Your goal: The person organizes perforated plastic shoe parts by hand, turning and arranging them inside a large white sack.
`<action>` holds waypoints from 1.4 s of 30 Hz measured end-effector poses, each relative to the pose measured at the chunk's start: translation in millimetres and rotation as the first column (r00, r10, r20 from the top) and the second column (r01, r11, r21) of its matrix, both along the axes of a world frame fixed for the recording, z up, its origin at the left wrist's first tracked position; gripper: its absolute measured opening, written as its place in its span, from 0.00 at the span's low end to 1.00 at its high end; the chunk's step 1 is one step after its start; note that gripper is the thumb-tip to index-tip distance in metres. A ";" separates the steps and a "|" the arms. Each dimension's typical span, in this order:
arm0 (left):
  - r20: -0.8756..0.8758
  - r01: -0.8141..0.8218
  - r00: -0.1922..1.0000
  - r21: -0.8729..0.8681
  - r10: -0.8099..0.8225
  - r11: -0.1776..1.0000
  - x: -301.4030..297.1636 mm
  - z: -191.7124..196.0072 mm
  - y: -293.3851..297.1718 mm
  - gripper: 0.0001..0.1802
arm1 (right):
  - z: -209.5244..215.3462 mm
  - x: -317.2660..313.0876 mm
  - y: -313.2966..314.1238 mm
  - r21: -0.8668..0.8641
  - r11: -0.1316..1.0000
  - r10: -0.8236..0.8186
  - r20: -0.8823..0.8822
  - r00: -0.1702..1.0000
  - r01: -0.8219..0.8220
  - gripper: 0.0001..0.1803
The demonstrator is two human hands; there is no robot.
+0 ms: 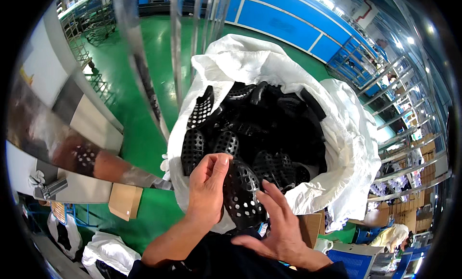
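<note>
My left hand point(207, 187) grips a black perforated curved plastic piece point(241, 192) at its upper left edge, thumb and fingers pinched on it. My right hand point(281, 221) is beside the piece's right edge, fingers spread and touching or nearly touching it. The piece is held just over the near rim of a large white sack point(351, 149). The sack is filled with several more black perforated pieces point(255, 125), piled loosely.
A shiny metal rail point(72, 149) runs across the left, reflecting my hand. The green floor point(144, 134) lies below. A cardboard box point(124, 201) and another white bag point(108, 252) sit at lower left. Metal racks point(404, 134) stand at right.
</note>
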State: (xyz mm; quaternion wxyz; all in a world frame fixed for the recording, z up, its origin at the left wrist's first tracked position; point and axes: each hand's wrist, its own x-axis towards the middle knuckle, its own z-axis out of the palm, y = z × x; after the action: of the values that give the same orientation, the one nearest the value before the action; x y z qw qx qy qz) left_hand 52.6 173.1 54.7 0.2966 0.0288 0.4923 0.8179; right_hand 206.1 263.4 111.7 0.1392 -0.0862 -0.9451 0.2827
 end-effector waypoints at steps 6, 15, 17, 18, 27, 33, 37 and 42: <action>-0.267 0.215 0.935 -0.101 -0.235 0.971 14.7 7.0 25.6 0.19 | -36.4 20.5 60.3 -0.327 0.867 -0.424 -0.087 0.901 0.376 0.39; -0.786 -0.163 0.196 -0.616 -0.587 0.771 43.6 -38.4 47.4 0.34 | -73.5 23.4 94.2 0.124 0.881 -0.463 0.034 0.886 0.456 0.40; -0.775 -0.153 0.211 -0.628 -0.595 0.763 40.5 -41.3 42.2 0.37 | -82.9 26.6 92.1 0.219 0.871 -0.468 0.093 0.879 0.440 0.45; -0.785 -0.169 0.199 -0.617 -0.587 0.768 38.6 -44.8 40.0 0.37 | -75.8 26.1 90.1 0.208 0.896 -0.429 0.187 0.883 0.391 0.47; -0.792 -0.147 -0.073 -0.592 -0.606 0.792 46.4 -10.0 61.2 0.40 | -39.9 38.5 143.4 -0.182 0.932 -0.246 0.319 0.915 0.314 0.44; -0.713 -0.089 -0.237 -0.660 -0.659 0.746 39.6 -28.2 81.4 0.26 | -70.5 23.3 216.9 0.200 0.929 -0.370 0.469 0.802 0.311 0.29; -0.723 -0.105 -0.240 -0.644 -0.648 0.757 40.3 -23.6 83.2 0.19 | -132.5 34.4 233.0 0.404 0.915 -0.366 0.808 0.461 0.018 0.48; -0.708 -0.098 -0.206 -0.672 -0.675 0.734 39.9 -24.3 78.0 0.17 | -134.1 39.8 206.7 0.284 0.959 -0.249 0.862 0.443 -0.014 0.45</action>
State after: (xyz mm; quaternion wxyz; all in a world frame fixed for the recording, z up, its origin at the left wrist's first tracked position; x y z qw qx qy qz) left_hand 92.4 251.1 30.4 0.0219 0.6631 0.7078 0.2426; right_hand 245.9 470.1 -22.4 -0.3471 -0.2691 -0.8961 0.0641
